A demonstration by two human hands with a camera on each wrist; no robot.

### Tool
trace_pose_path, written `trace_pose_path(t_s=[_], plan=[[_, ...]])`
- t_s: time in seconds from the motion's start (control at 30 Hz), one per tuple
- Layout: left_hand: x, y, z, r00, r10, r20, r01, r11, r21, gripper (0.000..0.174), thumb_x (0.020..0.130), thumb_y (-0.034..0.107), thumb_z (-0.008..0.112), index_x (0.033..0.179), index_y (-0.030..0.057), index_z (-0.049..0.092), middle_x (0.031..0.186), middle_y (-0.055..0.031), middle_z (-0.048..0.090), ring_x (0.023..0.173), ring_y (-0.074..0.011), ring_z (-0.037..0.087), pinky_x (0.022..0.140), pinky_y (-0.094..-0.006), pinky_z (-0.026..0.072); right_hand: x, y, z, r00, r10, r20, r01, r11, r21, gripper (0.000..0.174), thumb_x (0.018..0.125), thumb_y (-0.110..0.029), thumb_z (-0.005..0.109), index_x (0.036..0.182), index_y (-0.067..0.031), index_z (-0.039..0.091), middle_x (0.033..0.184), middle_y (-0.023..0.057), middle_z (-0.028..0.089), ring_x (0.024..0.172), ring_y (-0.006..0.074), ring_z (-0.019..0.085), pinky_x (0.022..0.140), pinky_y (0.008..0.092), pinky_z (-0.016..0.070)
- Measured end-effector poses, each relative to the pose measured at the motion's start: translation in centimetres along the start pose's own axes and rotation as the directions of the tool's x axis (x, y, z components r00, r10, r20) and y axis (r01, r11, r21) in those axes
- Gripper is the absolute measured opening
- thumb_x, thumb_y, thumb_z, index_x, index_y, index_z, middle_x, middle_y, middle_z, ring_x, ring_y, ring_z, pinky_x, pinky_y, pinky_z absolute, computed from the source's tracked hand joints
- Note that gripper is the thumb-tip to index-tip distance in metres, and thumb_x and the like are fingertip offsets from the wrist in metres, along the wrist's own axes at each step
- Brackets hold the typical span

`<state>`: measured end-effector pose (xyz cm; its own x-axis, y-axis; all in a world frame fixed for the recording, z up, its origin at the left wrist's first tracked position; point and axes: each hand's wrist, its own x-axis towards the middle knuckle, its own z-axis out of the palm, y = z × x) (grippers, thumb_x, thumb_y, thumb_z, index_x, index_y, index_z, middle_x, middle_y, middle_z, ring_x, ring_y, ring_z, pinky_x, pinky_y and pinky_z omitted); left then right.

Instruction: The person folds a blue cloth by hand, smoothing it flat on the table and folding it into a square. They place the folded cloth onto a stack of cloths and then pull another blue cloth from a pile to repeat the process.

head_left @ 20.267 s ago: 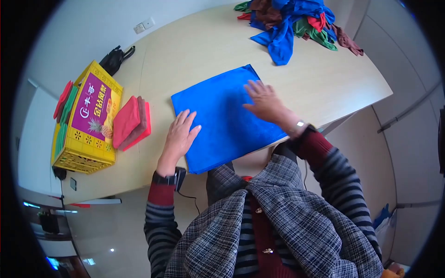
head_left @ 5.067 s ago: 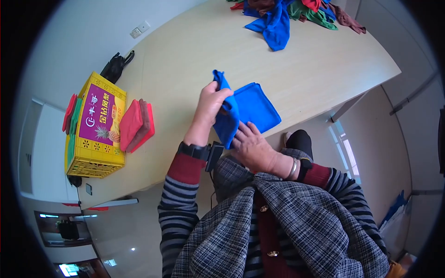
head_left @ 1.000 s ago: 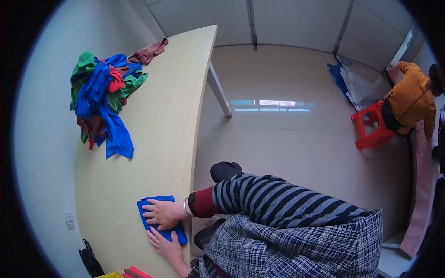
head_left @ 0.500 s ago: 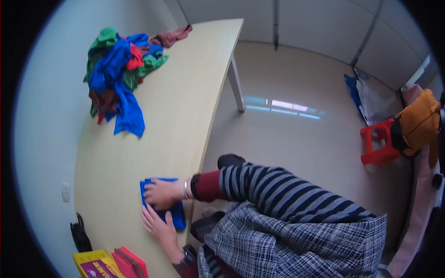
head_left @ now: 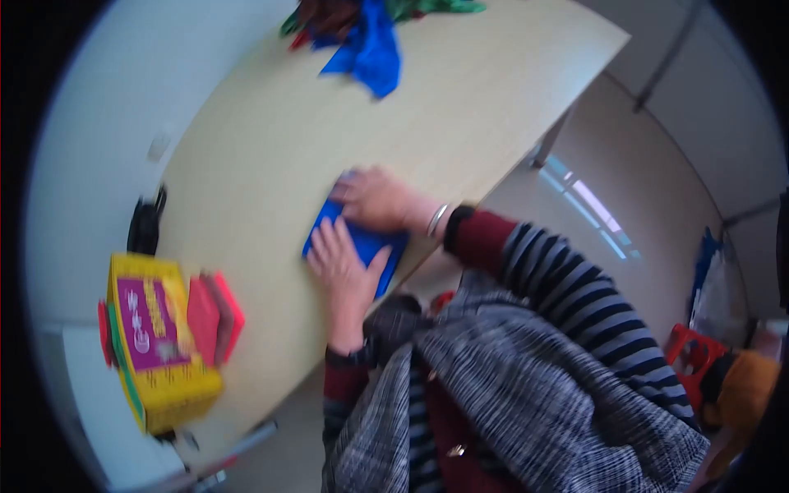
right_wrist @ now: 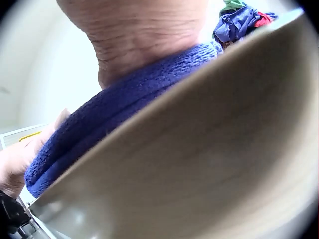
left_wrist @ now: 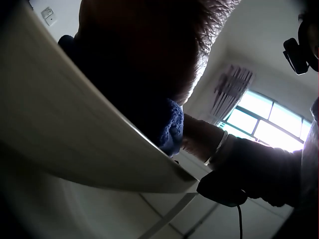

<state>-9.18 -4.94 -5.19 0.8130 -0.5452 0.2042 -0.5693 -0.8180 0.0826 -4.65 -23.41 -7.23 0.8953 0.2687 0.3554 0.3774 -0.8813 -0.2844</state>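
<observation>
A folded blue towel [head_left: 366, 244] lies near the front edge of the table. My left hand [head_left: 341, 267] rests flat on its near left part, fingers spread. On its far part presses my right hand [head_left: 380, 201], palm down and slightly blurred, covering that end. Seen from the side in the right wrist view, the towel [right_wrist: 114, 107] is a thick stack of layers at the table edge, under the heel of my right hand [right_wrist: 142, 37]. The left wrist view is dark, showing the towel's fuzzy edge [left_wrist: 172, 127] beside my left hand [left_wrist: 144, 45].
Loose blue, green, brown and red cloths [head_left: 366, 49] are heaped at the back of the table [head_left: 460, 123]. A yellow crate [head_left: 177, 394] stands at the left with folded red and brown cloths [head_left: 214, 320] beside it. Behind it is a black bag [head_left: 145, 222]. A red stool [head_left: 690, 349] stands at the right.
About 20 s ago the blue cloth lay spread wide; 5 s ago my left hand folded a side over. It is now a small packet under both hands. The head view has swung left.
</observation>
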Motion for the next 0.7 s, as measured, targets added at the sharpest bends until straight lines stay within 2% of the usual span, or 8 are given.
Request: trace_pose_path(t_s=[0.13,0.2,0.33,0.43,0.47,0.53,0.63,0.7], plan=[[-1.3,-1.2,1.0,0.998,-0.055,-0.033,0.054,0.998,-0.027,0.097,0.087,0.064,0.062,0.153,-0.0003,0.030,0.159,-0.0267,0.028,0.148,-0.0456,0.023,0.118,-0.0607,0.0188,0.3,1.2,2.0,0.991,0.026,-0.128,-0.034,0.997,-0.064,0.045,0.100,-0.038,0.045,0.137,-0.0158,0.057,0.140,0.0081,0.055,0.133,0.0289,0.047,0.107,0.0465,0.0381],[-2.6,-1.6,1.0,0.997,-0.036,-0.064,0.028,0.991,-0.130,0.099,0.088,0.068,0.058,0.153,-0.0011,0.029,0.159,-0.0271,0.027,0.148,-0.0456,0.022,0.119,-0.0608,0.0177,0.1,1.6,0.4,0.993,0.118,-0.012,-0.119,0.991,-0.054,0.045,0.101,-0.038,0.044,0.138,-0.0156,0.056,0.144,0.0094,0.053,0.136,0.0299,0.045,0.111,0.0471,0.0348],[-4.6,-3.0,0.7,0.997,-0.051,-0.061,0.048,0.997,-0.053,0.099,0.090,0.070,0.052,0.153,-0.0026,0.029,0.159,-0.0268,0.026,0.148,-0.0445,0.022,0.119,-0.0606,0.0170,0.7,1.8,-1.1,0.966,0.219,0.135,-0.184,0.956,-0.230,0.048,0.102,-0.037,0.045,0.144,-0.0144,0.050,0.151,0.0108,0.046,0.141,0.0316,0.040,0.115,0.0512,0.0312],[-5.3,-3.1,-0.6,0.997,-0.074,-0.014,0.073,0.995,-0.061,0.098,0.091,0.070,0.050,0.153,-0.0033,0.029,0.160,-0.0263,0.026,0.149,-0.0431,0.023,0.119,-0.0607,0.0169,0.1,0.8,-1.8,0.944,0.293,-0.149,-0.327,0.889,-0.320,0.049,0.102,-0.039,0.045,0.144,-0.0129,0.050,0.152,0.0104,0.046,0.143,0.0324,0.038,0.116,0.0536,0.0296],[-5.3,-3.0,-1.0,0.996,-0.087,0.017,0.088,0.994,-0.067,0.098,0.092,0.070,0.048,0.153,-0.0037,0.028,0.160,-0.0260,0.026,0.149,-0.0425,0.023,0.119,-0.0607,0.0169,-0.1,0.0,-1.8,0.944,0.295,-0.146,-0.327,0.888,-0.324,0.049,0.102,-0.039,0.045,0.144,-0.0129,0.050,0.152,0.0104,0.046,0.143,0.0324,0.038,0.116,0.0536,0.0296],[-4.1,-3.4,-1.3,0.998,-0.068,-0.011,0.067,0.996,-0.052,0.097,0.093,0.069,0.048,0.153,-0.0036,0.028,0.160,-0.0258,0.026,0.149,-0.0417,0.023,0.119,-0.0607,0.0168,-0.1,-3.7,-2.0,0.996,-0.045,-0.073,0.023,0.962,-0.271,0.049,0.103,-0.038,0.046,0.143,-0.0115,0.050,0.152,0.0108,0.046,0.144,0.0326,0.037,0.116,0.0542,0.0291],[-2.1,-4.4,-1.1,0.995,-0.029,-0.091,0.029,1.000,-0.004,0.096,0.093,0.069,0.047,0.153,-0.0035,0.028,0.160,-0.0253,0.026,0.149,-0.0403,0.024,0.119,-0.0607,0.0166,0.7,-6.3,0.0,0.986,-0.151,0.064,0.156,0.984,-0.088,0.049,0.103,-0.039,0.045,0.143,-0.0117,0.051,0.152,0.0103,0.046,0.144,0.0321,0.037,0.117,0.0534,0.0277],[-1.7,-5.3,1.0,0.998,-0.038,-0.048,0.037,0.999,-0.035,0.096,0.093,0.069,0.047,0.153,-0.0034,0.027,0.160,-0.0252,0.027,0.149,-0.0397,0.024,0.119,-0.0606,0.0165,0.9,-6.2,0.1,0.983,-0.161,0.091,0.171,0.978,-0.123,0.049,0.103,-0.039,0.045,0.143,-0.0121,0.051,0.152,0.0101,0.047,0.144,0.0320,0.037,0.118,0.0532,0.0269]])
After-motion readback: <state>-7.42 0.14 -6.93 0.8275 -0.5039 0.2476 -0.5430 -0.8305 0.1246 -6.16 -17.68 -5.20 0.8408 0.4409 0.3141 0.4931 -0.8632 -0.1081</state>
